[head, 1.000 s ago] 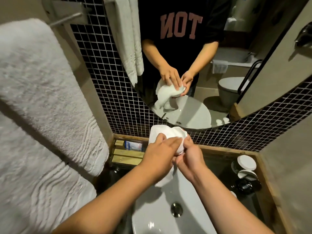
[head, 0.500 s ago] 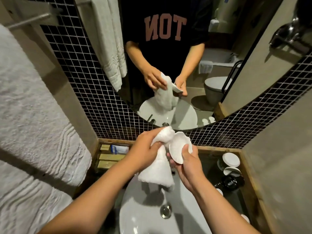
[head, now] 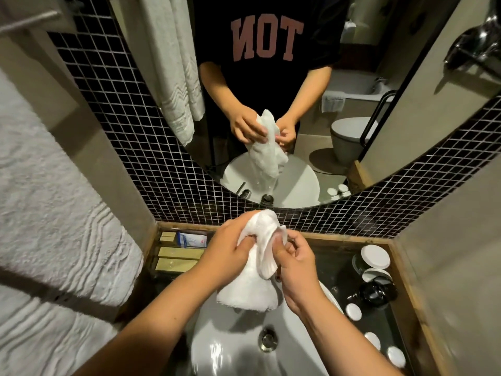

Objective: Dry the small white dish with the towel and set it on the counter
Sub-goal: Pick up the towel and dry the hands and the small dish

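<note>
Over the basin I hold the small white dish (head: 267, 263) on edge, its rim showing between my hands. My right hand (head: 294, 263) grips that rim from the right. My left hand (head: 226, 252) is closed on the small white towel (head: 248, 290), bunched over the top of the dish and pressed against its left face, with the rest hanging down below. Most of the dish is hidden by towel and fingers.
A white basin (head: 233, 337) with a metal drain (head: 267, 340) lies under my hands. The dark counter (head: 336, 267) on the right carries white lids (head: 375, 257) and a black jar (head: 376, 290). Boxes (head: 176, 252) sit at the left. Large towels (head: 54, 213) hang left. A mirror (head: 271, 104) is ahead.
The dish has turned from facing me to edge-on and the towel now covers more of it. My left hand has pushed the cloth against the dish. The camera has moved a little.
</note>
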Available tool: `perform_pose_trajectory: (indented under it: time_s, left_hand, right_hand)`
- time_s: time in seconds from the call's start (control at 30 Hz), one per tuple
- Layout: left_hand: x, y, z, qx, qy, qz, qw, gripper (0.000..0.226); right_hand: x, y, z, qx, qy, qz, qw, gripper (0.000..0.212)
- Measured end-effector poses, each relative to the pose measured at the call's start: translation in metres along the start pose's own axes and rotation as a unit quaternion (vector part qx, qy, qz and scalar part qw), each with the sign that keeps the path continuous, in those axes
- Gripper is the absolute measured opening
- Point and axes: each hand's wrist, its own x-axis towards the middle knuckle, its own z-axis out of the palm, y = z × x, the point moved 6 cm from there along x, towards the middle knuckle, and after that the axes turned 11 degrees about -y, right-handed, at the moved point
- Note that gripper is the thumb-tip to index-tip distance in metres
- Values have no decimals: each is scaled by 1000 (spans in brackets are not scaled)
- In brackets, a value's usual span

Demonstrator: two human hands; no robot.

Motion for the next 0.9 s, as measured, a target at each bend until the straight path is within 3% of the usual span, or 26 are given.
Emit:
perform_pose_trajectory:
  time_s: [0.23,0.33,0.4,0.43,0.5,0.57,0.67,0.8,0.9]
  left_hand:
    - [-1,-19,-14,-197,-71,-27,977,45]
    - [-12,-24,-15,-281,-108,-23,953,46]
    - [-22,-23,-22,-276,-118,-5,954,45]
    - [-28,-24,-30,-225,-107,4,969,45]
    - [-43,-27,-50,-10,-37,28,999,46]
    - [-65,-29,-63,201,48,22,978,51]
    - [-93,-56,-62,377,111,-90,915,67]
    - [-109,-142,-27,457,29,-256,852,82]
    - [-132,-202,12,387,-15,-298,872,77]
  right_hand:
    - [3,-6,6,-94,-49,-99,989,26]
    - [4,-4,3,-141,-67,-97,983,17]
    - [4,1,-2,-168,-63,-77,981,17]
    - [3,4,-5,-163,-57,-59,983,18]
    - [2,10,-11,-137,-44,-26,989,22]
    - [1,16,-19,-132,-32,-6,991,23]
    - [-3,28,-24,-157,-39,14,987,21]
    - [-6,44,-22,-196,-16,26,980,20]
    - [-8,59,-19,-223,2,49,974,21]
